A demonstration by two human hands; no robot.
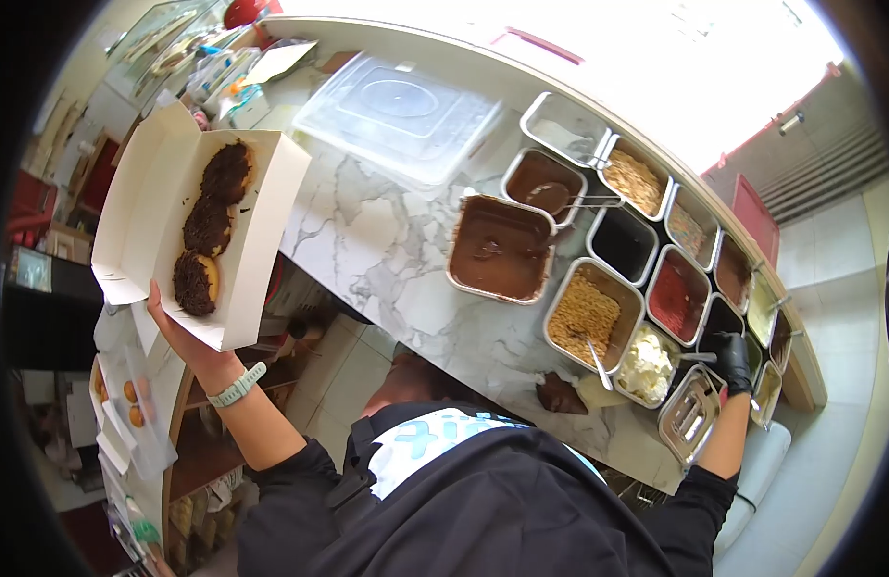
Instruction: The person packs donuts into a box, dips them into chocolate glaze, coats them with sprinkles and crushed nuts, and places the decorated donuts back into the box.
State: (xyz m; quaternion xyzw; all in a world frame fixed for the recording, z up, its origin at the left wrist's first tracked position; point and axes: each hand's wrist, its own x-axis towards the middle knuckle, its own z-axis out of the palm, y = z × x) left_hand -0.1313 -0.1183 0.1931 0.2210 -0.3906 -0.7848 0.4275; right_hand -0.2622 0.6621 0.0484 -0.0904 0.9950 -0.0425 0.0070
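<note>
My bare left hand (191, 342), with a pale watch on the wrist, holds up an open white cardboard box (257, 279) from its near end. In the box, three doughnuts (208, 227) topped with dark chocolate shreds lie in a row. My right hand (731, 363), in a black glove, reaches into a small metal tub with dark contents (721, 317) at the right of the counter. Black glove against dark tub hides its fingers. Close by are a tub of white cream (648, 367) and a lidded metal tub (689, 413).
More topping tubs stand on the marbled counter (367, 245): melted chocolate (500, 245), chopped nuts (583, 315), red crumbs (677, 298) and flakes (634, 181). A clear plastic lid (396, 111) lies behind. More doughnuts (137, 415) sit in a plastic container at lower left.
</note>
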